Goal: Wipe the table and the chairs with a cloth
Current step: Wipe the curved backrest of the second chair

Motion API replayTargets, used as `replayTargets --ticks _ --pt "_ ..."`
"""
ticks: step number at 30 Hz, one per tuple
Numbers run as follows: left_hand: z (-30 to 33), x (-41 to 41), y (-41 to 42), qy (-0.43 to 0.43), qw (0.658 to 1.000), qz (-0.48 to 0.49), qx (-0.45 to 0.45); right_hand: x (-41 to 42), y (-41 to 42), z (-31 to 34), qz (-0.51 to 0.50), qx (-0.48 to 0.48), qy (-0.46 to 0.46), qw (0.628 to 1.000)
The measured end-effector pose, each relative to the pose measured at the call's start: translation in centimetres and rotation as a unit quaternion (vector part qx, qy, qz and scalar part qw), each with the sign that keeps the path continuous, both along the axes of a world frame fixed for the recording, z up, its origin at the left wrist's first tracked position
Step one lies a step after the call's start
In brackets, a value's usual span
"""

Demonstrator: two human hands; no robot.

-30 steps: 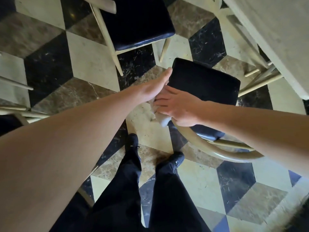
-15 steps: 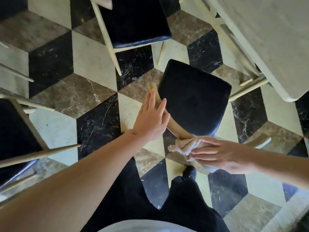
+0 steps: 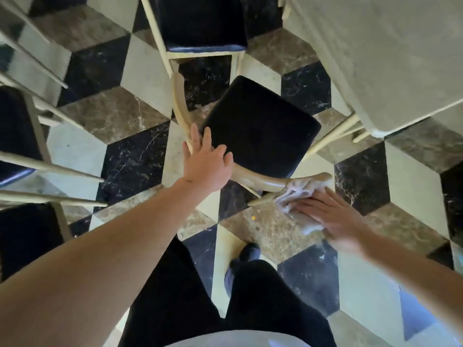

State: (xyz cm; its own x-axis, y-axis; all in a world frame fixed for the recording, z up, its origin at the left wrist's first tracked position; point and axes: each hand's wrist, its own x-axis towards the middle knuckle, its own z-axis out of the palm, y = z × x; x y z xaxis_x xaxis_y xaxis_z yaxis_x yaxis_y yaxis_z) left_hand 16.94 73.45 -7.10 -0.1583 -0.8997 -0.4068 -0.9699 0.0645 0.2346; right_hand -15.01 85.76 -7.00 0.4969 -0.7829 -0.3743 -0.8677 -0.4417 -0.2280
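Three chairs in view, all with dark padded square seats and cream frames: the near chair (image 3: 260, 126) at centre, a second chair (image 3: 200, 23) at top, a third chair (image 3: 15, 131) at left edge. One bench (image 3: 390, 53), pale matte top, rounded corner, upper right. One cloth (image 3: 302, 190), beige and crumpled, bunched on the right end of the near chair's curved glossy backrest (image 3: 260, 180). Right hand (image 3: 333, 219) presses the cloth with straight fingers, slightly blurred. Left hand (image 3: 206, 162) lies flat on the backrest's left part, fingers spread, gripping nothing. Floor (image 3: 120, 113): polished marble rhombus tiles, black, brown, cream.
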Motion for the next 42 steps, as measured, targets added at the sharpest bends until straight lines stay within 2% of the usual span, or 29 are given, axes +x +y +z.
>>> replayTargets --ticks 1,2,3,4,6,7,8,9,10,14,16,19,23,26,27,28,31,34,35,36,37,40,42 --pt "0.1 -0.4 0.4 -0.020 1.000 0.003 0.007 2.2 2.2 -0.8 -0.114 0.002 -0.063 0.991" --pt "0.6 -1.4 0.6 -0.036 0.999 0.004 0.013 3.9 4.4 -0.5 -0.245 0.020 -0.152 0.957" --pt "0.6 -1.8 0.8 -0.052 0.998 0.004 0.020 6.1 5.4 -0.5 -0.382 0.044 -0.232 0.894" --pt "0.7 -2.3 0.9 -0.066 0.998 0.003 0.025 7.9 5.7 -0.4 -0.526 0.076 -0.303 0.791" --pt "0.8 -3.2 0.7 -0.102 0.994 -0.006 0.031 10.8 4.6 0.0 -0.761 0.148 -0.391 0.496" --pt "0.8 -3.0 0.6 -0.113 0.993 0.001 0.039 12.4 3.7 0.1 -0.821 0.187 -0.410 0.351" --pt "0.7 -3.1 0.5 -0.123 0.991 0.002 0.044 13.6 2.8 0.7 -0.839 0.220 -0.446 0.222" --pt "0.7 -3.4 0.5 -0.132 0.990 -0.001 0.049 14.2 1.8 1.4 -0.834 0.235 -0.481 0.132" --pt "0.7 -3.2 0.5 -0.133 0.990 0.000 0.054 14.7 0.6 1.8 -0.825 0.228 -0.508 0.092" --pt "1.0 -3.3 0.3 -0.141 0.986 -0.015 0.085 14.4 -4.1 3.5 -0.816 0.124 -0.565 0.024" --pt "1.4 -3.4 0.3 -0.130 0.985 -0.006 0.117 13.1 -5.6 3.4 -0.831 0.081 -0.550 0.019" --pt "1.1 -3.2 0.0 -0.112 0.984 -0.030 0.133 9.4 -6.4 1.8 -0.855 0.051 -0.513 0.053" --pt "0.1 -2.7 0.0 -0.069 0.992 -0.010 0.104 6.6 -7.6 0.6 -0.874 -0.022 -0.466 0.138" --pt "-0.6 -2.5 0.1 -0.054 0.993 -0.015 0.104 9.9 -6.9 -0.3 -0.879 -0.045 -0.421 0.217" --pt "-0.7 -2.5 0.0 -0.052 0.993 -0.017 0.101 11.8 -6.2 -0.4 -0.874 -0.050 -0.408 0.260" --pt "-0.7 -2.3 0.0 -0.052 0.993 -0.019 0.102 13.9 -5.4 -0.2 -0.860 -0.054 -0.395 0.318" --pt "-0.2 -2.0 0.2 -0.043 0.995 -0.027 0.091 19.7 -2.4 1.2 -0.765 -0.065 -0.371 0.521" --pt "1.0 -0.3 -1.3 0.000 1.000 0.007 -0.015 23.1 -1.0 2.2 -0.602 -0.009 -0.285 0.746" --pt "1.4 0.7 -2.5 0.010 0.999 0.033 -0.041 23.3 -1.5 2.5 -0.550 0.010 -0.250 0.797" --pt "1.6 1.8 -4.0 0.015 0.997 0.054 -0.054 23.2 -2.4 2.9 -0.520 0.022 -0.225 0.823" --pt "1.7 2.9 -5.7 0.013 0.996 0.063 -0.062 23.1 -3.5 3.3 -0.508 0.025 -0.211 0.835" --pt "1.7 5.9 -10.7 0.007 0.996 0.056 -0.063 22.4 -8.0 4.2 -0.501 0.064 -0.185 0.843" --pt "1.2 7.5 -14.4 0.037 0.997 0.057 -0.040 22.3 -12.5 3.8 -0.498 0.168 -0.185 0.830"
